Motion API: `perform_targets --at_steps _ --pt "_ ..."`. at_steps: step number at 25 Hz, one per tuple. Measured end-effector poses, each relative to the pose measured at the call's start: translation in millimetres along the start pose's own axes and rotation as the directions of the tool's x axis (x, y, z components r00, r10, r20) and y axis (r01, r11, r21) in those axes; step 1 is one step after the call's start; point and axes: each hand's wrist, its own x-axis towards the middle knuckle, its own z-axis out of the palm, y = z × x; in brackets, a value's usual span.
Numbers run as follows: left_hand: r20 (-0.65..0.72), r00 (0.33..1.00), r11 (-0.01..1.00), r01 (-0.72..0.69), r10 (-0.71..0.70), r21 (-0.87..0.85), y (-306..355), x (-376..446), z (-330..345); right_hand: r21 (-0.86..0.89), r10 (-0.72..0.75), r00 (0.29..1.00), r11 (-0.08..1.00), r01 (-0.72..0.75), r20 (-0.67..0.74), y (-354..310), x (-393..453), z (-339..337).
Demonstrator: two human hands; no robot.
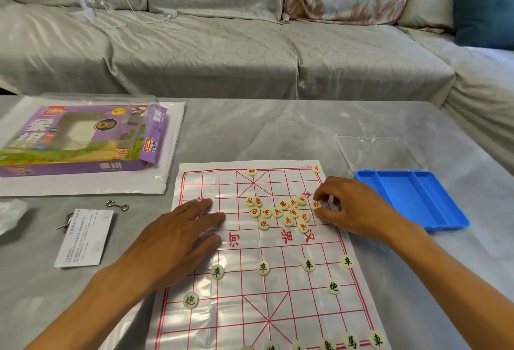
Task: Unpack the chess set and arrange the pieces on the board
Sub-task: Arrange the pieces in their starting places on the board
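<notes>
**A:** Nearest me, along the board's (278,294) near edge: black-lettered pieces (351,341) in a row, partly cut off by the frame. I make out six or so there; cannot tell the full count. Further in: two cannons, one at each side, and four soldiers in a line short of the river text.

**B:** Hands?

**A:** Left hand (178,235) lies flat, fingers spread, pressing the board's left side at the river. Right hand (350,207) pinches one red piece (316,205) between thumb and fingertips, at the right end of the red pile (281,212) on the far half.

**B:** Red count?

**A:** Pile holds roughly thirteen, touching and overlapping, so approximate. Two red ones already placed on the far edge: one at centre (252,171), one at the right corner (316,168).

**B:** Risks?

**A:** Board is a thin creased sheet. If I lift the left hand, I judge it could shift and slide the seated black pieces off their points. The right wrist hangs just over the pile; dragging back could scatter it. Small discs, easy to fumble from a pinch.

**B:** Off-board?

**A:** One blue tray (411,196), right edge of the table (278,132); one clear lid (378,152) behind it; one purple box (80,141) at the far left corner; one leaflet (84,238); a metal ring puzzle (117,205).
</notes>
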Motion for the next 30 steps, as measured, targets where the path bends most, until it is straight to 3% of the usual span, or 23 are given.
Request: perform_targets --at_steps 6,15,24,28,30 --pt "-0.015 1.0 1.0 0.011 -0.011 -0.001 -0.4 -0.4 2.4 0.013 -0.034 0.968 0.999 0.039 -0.247 -53.6 62.1 -5.9" --pt "-0.006 1.0 1.0 0.003 -0.003 0.009 -0.2 -1.0 1.0 0.048 0.06 0.997 0.997 -0.058 -0.043 -62.4 106.2 10.1" --pt "-0.002 1.0 1.0 0.001 -0.001 0.007 -0.7 -0.6 0.6 0.068 0.038 0.999 0.997 -0.035 -0.036 -62.1 99.2 5.4" --pt "-0.018 1.0 1.0 -0.006 0.005 -0.02 -0.4 -1.1 0.3 0.15 0.003 0.988 0.989 0.019 -0.151 -61.1 58.5 2.0" --pt "-0.037 0.999 1.0 -0.026 0.025 -0.014 -1.4 -1.1 1.4 0.163 -0.012 0.993 0.986 0.031 -0.118 -57.4 31.3 3.9"
